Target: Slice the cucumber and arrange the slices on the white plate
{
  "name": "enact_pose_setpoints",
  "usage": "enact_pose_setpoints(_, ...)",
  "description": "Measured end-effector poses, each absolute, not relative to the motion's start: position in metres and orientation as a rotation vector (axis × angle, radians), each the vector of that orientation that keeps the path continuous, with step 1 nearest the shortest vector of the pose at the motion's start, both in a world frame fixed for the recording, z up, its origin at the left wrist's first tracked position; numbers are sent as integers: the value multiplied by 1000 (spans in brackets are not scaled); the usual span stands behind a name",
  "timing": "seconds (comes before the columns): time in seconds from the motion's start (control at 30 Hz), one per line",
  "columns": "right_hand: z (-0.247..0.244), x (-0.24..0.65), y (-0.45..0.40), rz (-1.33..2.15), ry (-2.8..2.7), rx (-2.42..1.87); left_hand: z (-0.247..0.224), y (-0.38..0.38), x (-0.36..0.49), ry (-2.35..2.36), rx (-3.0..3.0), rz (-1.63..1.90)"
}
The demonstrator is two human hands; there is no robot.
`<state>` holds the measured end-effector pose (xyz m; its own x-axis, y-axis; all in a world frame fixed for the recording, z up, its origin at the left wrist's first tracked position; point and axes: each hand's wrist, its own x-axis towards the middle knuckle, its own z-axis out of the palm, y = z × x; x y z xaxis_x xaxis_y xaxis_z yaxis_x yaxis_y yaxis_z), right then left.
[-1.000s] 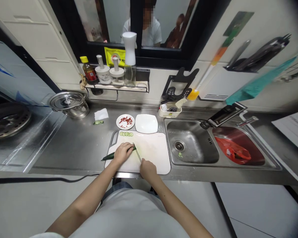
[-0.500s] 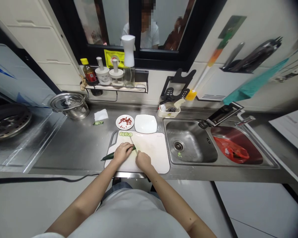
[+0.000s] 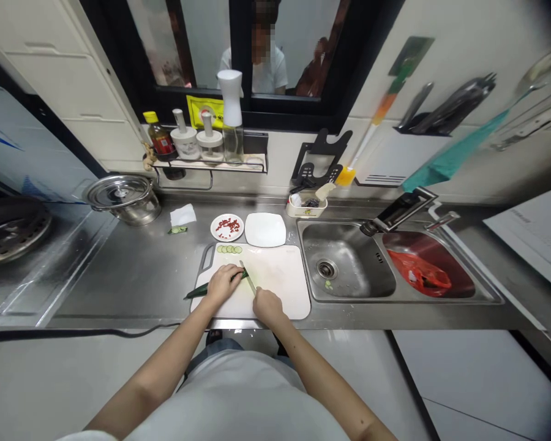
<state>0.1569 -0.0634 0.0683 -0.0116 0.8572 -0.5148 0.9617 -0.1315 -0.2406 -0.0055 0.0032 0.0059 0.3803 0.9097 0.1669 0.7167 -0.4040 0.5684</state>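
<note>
A dark green cucumber (image 3: 196, 292) lies slantwise on the white cutting board (image 3: 284, 278), its tapered end sticking out past the left edge. My left hand (image 3: 224, 283) is closed over its upper part and presses it to the board. In my right hand (image 3: 267, 305) is the handle of a knife (image 3: 248, 278), fingers wrapped round it. The blade points up and to the left, beside the cut end of the cucumber. Several thin cucumber slices (image 3: 229, 249) sit in a row at the board's upper left.
Behind the board stand a small plate of chopped red pieces (image 3: 215, 231) and a white square dish (image 3: 265, 230). The double sink (image 3: 349, 294) is on the right, with a red bag (image 3: 417, 272) in one basin. A lidded steel pot (image 3: 140, 208) stands at the left.
The knife and my right hand have shifted slightly down and right relative to the board, while my left hand stays on the cucumber. The whole view has moved a little.
</note>
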Motion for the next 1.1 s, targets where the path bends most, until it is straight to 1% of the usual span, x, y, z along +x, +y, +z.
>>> enact_pose_setpoints(0.43, 80, 179, -93, -845, 1908, 2037, 7, 4, -3, 1460, 2199, 572)
enact_pose_setpoints(0.6, 86, 188, -96, -803, 1950, 2039, 4, 5, -6, 1487, 2085, 624)
enact_pose_setpoints(0.73, 88, 198, -91, -624, 1976, 2054, 9, 9, -7, 1546, 1830, 827)
enact_pose_setpoints(0.87, 91, 213, -80, -401, 1997, 2114, 28, 20, -4, 1522, 1497, 1034)
enact_pose_setpoints(1.0, 92, 224, -72, -180, 2103, 2172, 51, 33, 1, 1399, 1424, 1074)
enact_pose_setpoints(1.1, 89, 227, -72, -78, 2159, 2190, 64, 35, 5, 1327, 1475, 987)
